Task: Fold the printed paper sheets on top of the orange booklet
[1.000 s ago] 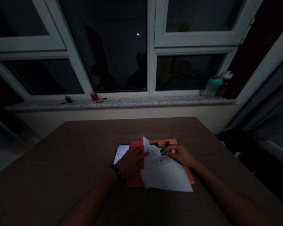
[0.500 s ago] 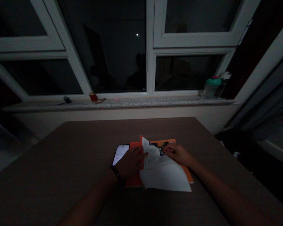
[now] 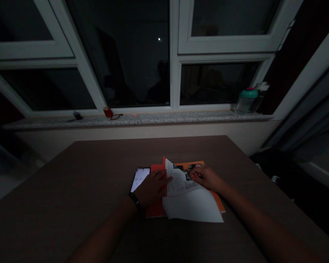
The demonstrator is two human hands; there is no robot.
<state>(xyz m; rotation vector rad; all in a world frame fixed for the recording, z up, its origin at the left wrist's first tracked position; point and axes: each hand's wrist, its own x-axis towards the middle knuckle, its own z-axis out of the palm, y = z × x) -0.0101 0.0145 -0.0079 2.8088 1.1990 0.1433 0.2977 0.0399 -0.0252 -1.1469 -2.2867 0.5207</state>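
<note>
one open booklet (image 3: pixel 157 209) with a red-orange cover lies near the middle of the counter (image 3: pixel 71 190), its leaves bent up and over. a printed page (image 3: pixel 178 181) of dense text stands tilted, curving toward the right, and a smooth white sheet (image 3: pixel 192 206) bulges out below it past the booklet's near edge. an orange sheet (image 3: pixel 190 163) shows underneath at the far side, and a small colour photo (image 3: pixel 184 171) peeks out behind the raised page.

the left hand (image 3: pixel 152 188) lies flat and relaxed on the red-orange cover, not gripping, its fingertips just touching the page's left side. the right hand (image 3: pixel 205 179) curves over the top of the page, fingertips at its upper edge; the dim light hides whether they are pinching it. a black wristband (image 3: pixel 134 199) circles the left wrist.

a smartphone (image 3: pixel 140 179) with a lit screen lies just beside the left hand, touching the booklet's left edge. past the counter, a speckled stone window sill (image 3: pixel 142 120) holds a bottle with a green lid (image 3: pixel 246 100), a small red item (image 3: pixel 108 112), a pair of glasses (image 3: pixel 116 117) and a small dark object (image 3: pixel 77 115), below a white window frame (image 3: pixel 175 54) with dark panes.
</note>
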